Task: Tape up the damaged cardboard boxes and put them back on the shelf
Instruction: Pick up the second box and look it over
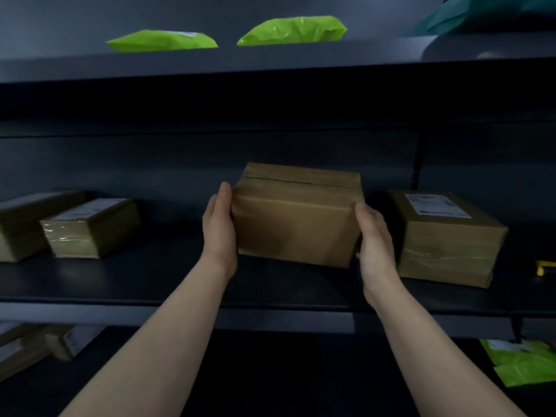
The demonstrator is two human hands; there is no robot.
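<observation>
My left hand (218, 227) and right hand (376, 239) grip the cardboard box (296, 218) by its ends, over the shelf (150, 281). It seems light, stiff and tape-slick, so gripping near the corners looks safest.

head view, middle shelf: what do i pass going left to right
plain box → small labelled box → left hand → held box → right hand → large labelled box → yellow thing at the right edge
</observation>
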